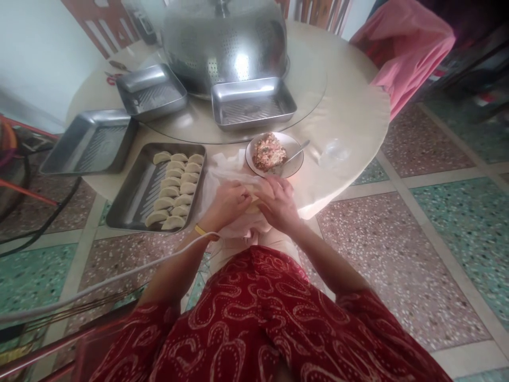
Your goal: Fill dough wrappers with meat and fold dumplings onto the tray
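Both hands meet at table edge: left hand (229, 201) and right hand (278, 204) pinch a dumpling (254, 199) between curled fingers, over a white cloth (222, 167). Bowl of filling (274, 154) with spoon (296, 152) just behind. Tray (131, 201) of folded dumplings (177, 188) to left.

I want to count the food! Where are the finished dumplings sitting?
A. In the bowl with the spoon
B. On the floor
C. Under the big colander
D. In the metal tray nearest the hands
D: the dumplings lie in rows in the metal tray beside the left hand.
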A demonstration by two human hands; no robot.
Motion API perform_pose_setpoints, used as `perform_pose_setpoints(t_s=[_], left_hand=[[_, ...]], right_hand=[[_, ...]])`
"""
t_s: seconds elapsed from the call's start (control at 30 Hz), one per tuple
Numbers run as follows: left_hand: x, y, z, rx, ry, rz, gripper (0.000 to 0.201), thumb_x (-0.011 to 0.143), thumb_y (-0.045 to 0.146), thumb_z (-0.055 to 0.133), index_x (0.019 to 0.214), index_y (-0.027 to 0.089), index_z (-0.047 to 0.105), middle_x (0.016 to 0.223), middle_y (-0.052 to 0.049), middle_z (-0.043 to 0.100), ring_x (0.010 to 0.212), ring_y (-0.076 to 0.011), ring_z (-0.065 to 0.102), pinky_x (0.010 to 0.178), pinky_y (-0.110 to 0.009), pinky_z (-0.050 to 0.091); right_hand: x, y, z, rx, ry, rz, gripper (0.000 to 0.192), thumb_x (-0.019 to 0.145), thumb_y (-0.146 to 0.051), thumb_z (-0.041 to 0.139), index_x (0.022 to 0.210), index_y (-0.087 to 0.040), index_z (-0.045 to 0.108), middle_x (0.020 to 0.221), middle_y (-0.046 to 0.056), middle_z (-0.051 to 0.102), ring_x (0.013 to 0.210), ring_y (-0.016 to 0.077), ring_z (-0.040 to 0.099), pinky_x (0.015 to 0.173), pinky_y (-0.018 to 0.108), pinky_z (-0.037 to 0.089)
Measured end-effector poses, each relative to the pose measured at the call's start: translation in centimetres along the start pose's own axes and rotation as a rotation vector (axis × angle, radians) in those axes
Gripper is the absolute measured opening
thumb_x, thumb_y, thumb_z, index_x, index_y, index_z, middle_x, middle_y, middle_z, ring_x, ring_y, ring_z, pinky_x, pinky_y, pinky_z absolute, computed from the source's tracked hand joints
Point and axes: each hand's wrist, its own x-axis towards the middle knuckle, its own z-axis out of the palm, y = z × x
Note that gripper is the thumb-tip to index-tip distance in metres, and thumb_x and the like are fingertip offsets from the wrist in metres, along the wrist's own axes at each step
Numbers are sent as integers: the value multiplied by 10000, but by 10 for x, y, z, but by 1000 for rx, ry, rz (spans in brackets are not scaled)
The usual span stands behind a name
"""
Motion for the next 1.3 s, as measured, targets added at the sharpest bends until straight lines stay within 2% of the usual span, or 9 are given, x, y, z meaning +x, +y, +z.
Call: perform_pose_setpoints(t_s=[0.2,0.3,0.37,0.57,0.67,0.77,0.93,1.07,1.3], left_hand=[[-18,-1,-16,-168,169,-93,231,890,315,506,885,170,685,885,-68,672,875,-199,601,834,-344,494],[-38,7,-16,-720,387,-337,246,909,388,522,849,184,647,844,-33,657,847,-171,595,857,-319,501],[-46,16,-10,-1345,321,-534,283,922,400,499,806,177,628,805,-37,655,827,-163,619,881,-319,515],[-21,30,-4,-1760,196,-567,582,1000,479,131,958,161,617,1053,-154,703,1083,-247,666,993,-442,522],[-11,30,-15,-1881,236,-519,619,997,507,74,1075,185,597,1187,-113,680,1185,-224,619,1021,-409,503],[-15,37,-22,-1986,147,-496,639,981,557,96,1186,180,570,1225,-108,674,1203,-253,608,984,-427,510],[-31,58,-15,-2016,39,-423,621,920,602,269,1306,186,522,1207,-139,685,1151,-320,630,905,-493,529],[-37,70,-12,-1899,-22,-361,496,927,488,318,1332,260,494,1352,-83,608,1170,-294,624,916,-482,535],[-37,74,-6,-1766,-69,-340,510,940,530,299,1351,293,484,1428,-65,542,1254,-283,569,963,-486,542]], right_hand=[[55,4,-3,54,-140,-94,173,921,-298,608,849,-222,745,1455,85,555,1425,354,379,1141,612,302],[88,10,-6,127,-170,-68,105,867,-277,677,820,-220,752,1430,82,571,1426,354,381,1130,601,333],[112,11,-12,162,-201,-64,67,842,-252,701,817,-226,758,1397,67,592,1404,343,416,1136,602,335],[129,-18,-39,86,-214,-228,103,860,-219,688,776,-249,739,1435,-12,554,1434,319,375,1157,590,346],[93,-34,-48,-45,-150,-340,253,922,-193,594,705,-254,708,1440,-51,548,1449,295,348,1204,612,257],[54,-38,-58,-69,-84,-337,145,918,-254,620,857,-291,746,1406,-7,584,1409,299,393,1171,613,314],[23,-29,-75,100,167,-37,134,917,-277,616,922,-311,745,1331,-1,616,1322,279,488,1085,593,432],[22,-24,-81,434,65,298,212,942,-429,592,895,-289,745,1281,31,646,1239,252,591,1041,537,500],[16,-21,-76,576,-31,502,274,838,-544,697,821,-277,755,1262,43,678,1218,275,615,1044,541,506]])
